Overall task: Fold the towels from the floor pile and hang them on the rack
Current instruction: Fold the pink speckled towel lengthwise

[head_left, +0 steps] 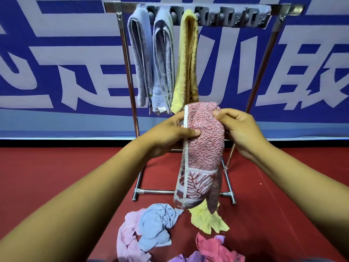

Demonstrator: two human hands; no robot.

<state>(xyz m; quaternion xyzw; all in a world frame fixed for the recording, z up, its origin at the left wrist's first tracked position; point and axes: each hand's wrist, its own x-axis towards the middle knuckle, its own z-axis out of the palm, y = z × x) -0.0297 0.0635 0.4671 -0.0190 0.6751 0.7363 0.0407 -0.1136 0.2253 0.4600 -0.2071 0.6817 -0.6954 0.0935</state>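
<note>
Pink towel (204, 146) hangs lengthwise, folded end up, pinched by left hand (170, 135) and right hand (239, 129).

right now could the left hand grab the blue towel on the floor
Probably not yet: the left hand is gripping the folded pink towel, as is the right hand. The blue towel lies uncovered on the floor below.

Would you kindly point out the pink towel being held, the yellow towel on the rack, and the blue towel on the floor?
pink towel (204, 146): head view, textured middle.
yellow towel on the rack (186, 59): head view, hanging fold.
blue towel on the floor (158, 224): head view, crumpled centre.
</note>
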